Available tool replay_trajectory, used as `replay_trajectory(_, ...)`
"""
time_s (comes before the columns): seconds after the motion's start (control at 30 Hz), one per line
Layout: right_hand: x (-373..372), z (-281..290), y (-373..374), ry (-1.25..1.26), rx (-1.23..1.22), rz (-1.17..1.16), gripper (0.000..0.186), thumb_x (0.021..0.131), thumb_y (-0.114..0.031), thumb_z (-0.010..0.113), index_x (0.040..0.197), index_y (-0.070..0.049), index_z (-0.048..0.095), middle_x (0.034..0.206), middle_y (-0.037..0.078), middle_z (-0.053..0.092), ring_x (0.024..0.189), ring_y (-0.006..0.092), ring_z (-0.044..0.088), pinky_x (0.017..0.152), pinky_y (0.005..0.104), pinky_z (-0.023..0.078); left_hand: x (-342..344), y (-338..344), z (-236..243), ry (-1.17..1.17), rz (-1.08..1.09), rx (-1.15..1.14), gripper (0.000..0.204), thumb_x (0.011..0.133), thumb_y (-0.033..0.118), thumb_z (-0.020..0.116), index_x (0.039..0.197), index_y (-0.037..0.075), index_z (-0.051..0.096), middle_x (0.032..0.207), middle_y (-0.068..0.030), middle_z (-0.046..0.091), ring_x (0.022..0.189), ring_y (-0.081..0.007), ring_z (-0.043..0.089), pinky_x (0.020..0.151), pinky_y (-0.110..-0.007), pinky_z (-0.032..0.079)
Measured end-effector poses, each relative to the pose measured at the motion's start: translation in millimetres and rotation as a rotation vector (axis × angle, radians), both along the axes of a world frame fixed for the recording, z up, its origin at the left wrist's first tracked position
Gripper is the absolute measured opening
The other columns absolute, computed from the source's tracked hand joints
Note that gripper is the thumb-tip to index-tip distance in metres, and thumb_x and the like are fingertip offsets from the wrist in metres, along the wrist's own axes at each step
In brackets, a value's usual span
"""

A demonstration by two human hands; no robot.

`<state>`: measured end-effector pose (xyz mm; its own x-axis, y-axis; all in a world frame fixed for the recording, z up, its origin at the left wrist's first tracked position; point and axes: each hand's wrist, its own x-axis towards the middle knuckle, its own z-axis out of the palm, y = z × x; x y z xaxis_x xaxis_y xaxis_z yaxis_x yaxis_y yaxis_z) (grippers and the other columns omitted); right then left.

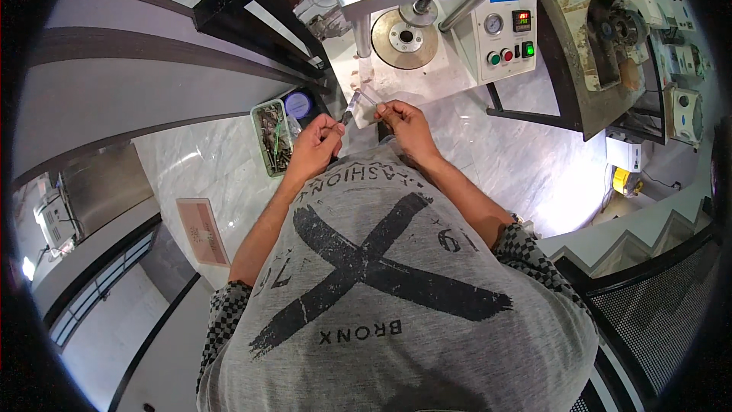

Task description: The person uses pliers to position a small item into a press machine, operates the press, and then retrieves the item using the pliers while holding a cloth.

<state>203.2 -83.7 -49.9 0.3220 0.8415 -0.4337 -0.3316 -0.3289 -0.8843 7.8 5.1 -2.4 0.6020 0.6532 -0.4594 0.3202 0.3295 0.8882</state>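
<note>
My left hand [319,146] is closed round a slim tool [350,109] with a dark lower part and a pale tip, pointing up at the front corner of a white machine bed. Its exact kind is too small to tell. To its right, my right hand [408,128] pinches a thin, pale, see-through stick [367,97], which slants up and left toward the tool's tip. Both hands are just in front of the press [427,90]. On its bed lies a round metal plate [387,44] with a bolted hub, under a vertical screw shaft.
A control box [496,34] with a gauge, display and coloured buttons stands right of the plate. Left of my hands are a green bin [267,164] of small metal parts and a blue-lidded tub [298,104]. Another machine [610,27] stands far right, stairs [633,248] lower right.
</note>
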Motion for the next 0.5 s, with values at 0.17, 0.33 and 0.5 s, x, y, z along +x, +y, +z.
replay_trajectory(0.17,35,-9,5,-0.069,-0.063,-0.087,0.027,0.096,-0.028,0.061,0.089,-0.003,0.069,0.073,-0.004,0.056,0.066,0.0071,0.045,0.061,0.0224,0.037,-9,0,-4,-0.026,0.018,-0.042,0.016,0.099,0.017,0.055,0.093,0.002,0.053,0.064,0.0003,0.05,0.057,-0.0068,0.046,0.054,-0.022,0.035)
replay_trajectory(0.33,45,24,10,0.22,-0.203,0.171,0.034,0.099,-0.034,0.055,0.09,-0.003,0.067,0.067,-0.007,0.045,0.055,0.0054,0.034,0.05,0.0231,0.027,-2,2,-5,-0.077,0.032,0.038,0.016,0.098,0.018,0.058,0.097,0.002,0.054,0.066,0.0013,0.051,0.06,-0.0066,0.048,0.056,-0.022,0.036)
replay_trajectory(0.5,42,33,12,0.374,-0.235,0.266,0.035,0.103,-0.035,0.046,0.097,-0.004,0.061,0.063,-0.009,0.035,0.05,0.0046,0.025,0.046,0.0225,0.022,2,5,4,0.126,0.089,0.268,0.019,0.097,0.019,0.06,0.109,0.004,0.06,0.074,0.0023,0.053,0.068,-0.0052,0.047,0.059,-0.022,0.036)
